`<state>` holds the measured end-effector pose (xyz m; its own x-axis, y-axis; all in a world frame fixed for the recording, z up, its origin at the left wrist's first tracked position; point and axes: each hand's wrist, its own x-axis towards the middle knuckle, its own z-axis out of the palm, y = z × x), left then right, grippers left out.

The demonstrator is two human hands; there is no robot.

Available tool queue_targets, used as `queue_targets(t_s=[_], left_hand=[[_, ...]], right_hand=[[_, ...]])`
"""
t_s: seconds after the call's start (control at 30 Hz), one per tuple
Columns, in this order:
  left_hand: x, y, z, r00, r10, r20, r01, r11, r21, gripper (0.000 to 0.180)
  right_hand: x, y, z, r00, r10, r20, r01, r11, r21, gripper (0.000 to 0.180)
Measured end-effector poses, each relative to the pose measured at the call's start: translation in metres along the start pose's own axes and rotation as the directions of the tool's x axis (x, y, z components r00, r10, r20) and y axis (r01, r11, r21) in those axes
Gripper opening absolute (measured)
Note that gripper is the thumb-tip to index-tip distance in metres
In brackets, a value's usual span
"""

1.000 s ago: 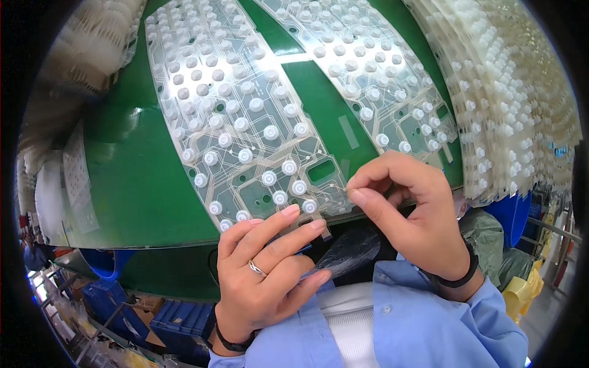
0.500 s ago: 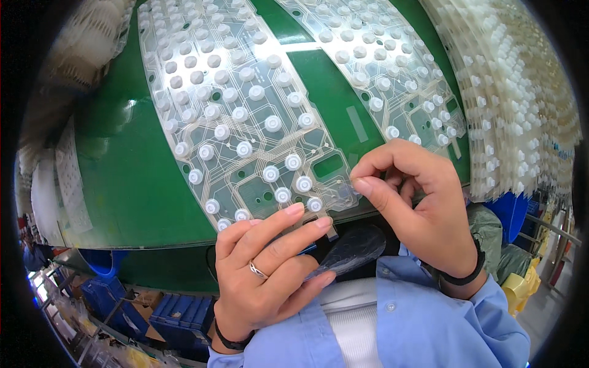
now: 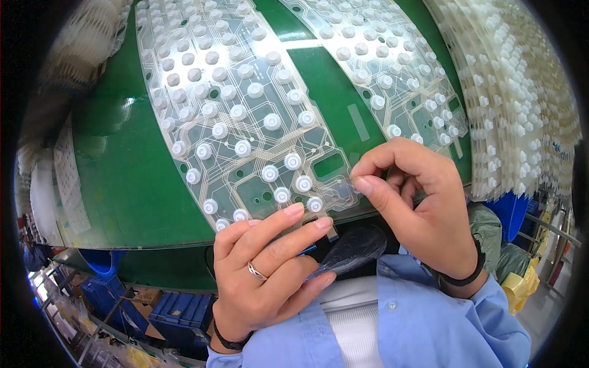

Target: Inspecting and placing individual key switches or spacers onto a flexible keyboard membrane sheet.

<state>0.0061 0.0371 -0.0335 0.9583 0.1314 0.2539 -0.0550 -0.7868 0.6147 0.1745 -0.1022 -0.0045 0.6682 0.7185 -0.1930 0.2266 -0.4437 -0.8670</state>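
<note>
The membrane point(image 3: 254, 138) runs under the slack left hand point(image 3: 261, 273), beside the right hand point(image 3: 420, 205) pinching something indistinct.

Here's the left hand point(image 3: 264, 270), ringed, fingers laid over the near edge of a clear keyboard membrane sheet point(image 3: 264, 138), two fingertips beside its lowest white domes. Dark glossy film point(image 3: 353, 248) sticks out by the thumb; whether it's gripped, I can't tell. Over at the sheet's near right corner, the right hand point(image 3: 414, 208) brings thumb and forefinger together in a pinch, anything between them too small to make out. A second membrane sheet point(image 3: 402, 92) lies beyond, both on the green tabletop point(image 3: 129, 190). Domed sheets crowd the right in a thick stack point(image 3: 515, 116), and blue crates point(image 3: 181, 319) sit below left.
</note>
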Motion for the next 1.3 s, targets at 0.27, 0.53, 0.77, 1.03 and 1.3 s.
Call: queue_targets(t_s=[0.27, 0.53, 0.77, 1.03, 1.3], left_hand=[[0.0, 0.0, 0.0, 1.0, 0.002, 0.02, -0.003, 1.0, 0.016, 0.024], [0.001, 0.006, 0.001, 0.996, 0.0, 0.088, -0.011, 0.993, 0.115, 0.025], [-0.001, 0.005, 0.002, 0.997, -0.008, 0.077, 0.001, 0.995, 0.099, 0.025], [0.003, 0.009, -0.001, 0.999, -0.037, 0.04, 0.034, 0.997, 0.067, 0.025], [-0.003, 0.019, -0.008, 0.975, -0.165, -0.151, 0.146, 0.981, -0.128, 0.021]], right_hand=[[0.0, 0.003, 0.0, 1.0, -0.017, 0.002, 0.017, 1.0, -0.02, 0.004], [-0.001, 0.006, 0.001, 0.997, -0.08, 0.006, 0.08, 0.996, -0.036, 0.011], [-0.004, 0.01, 0.005, 0.981, -0.192, -0.012, 0.189, 0.975, -0.118, 0.016], [-0.008, 0.002, 0.007, 0.993, -0.095, -0.073, 0.078, 0.975, -0.209, 0.029], [-0.04, 0.0, -0.014, 0.885, -0.433, 0.172, 0.444, 0.896, -0.03, 0.036]])
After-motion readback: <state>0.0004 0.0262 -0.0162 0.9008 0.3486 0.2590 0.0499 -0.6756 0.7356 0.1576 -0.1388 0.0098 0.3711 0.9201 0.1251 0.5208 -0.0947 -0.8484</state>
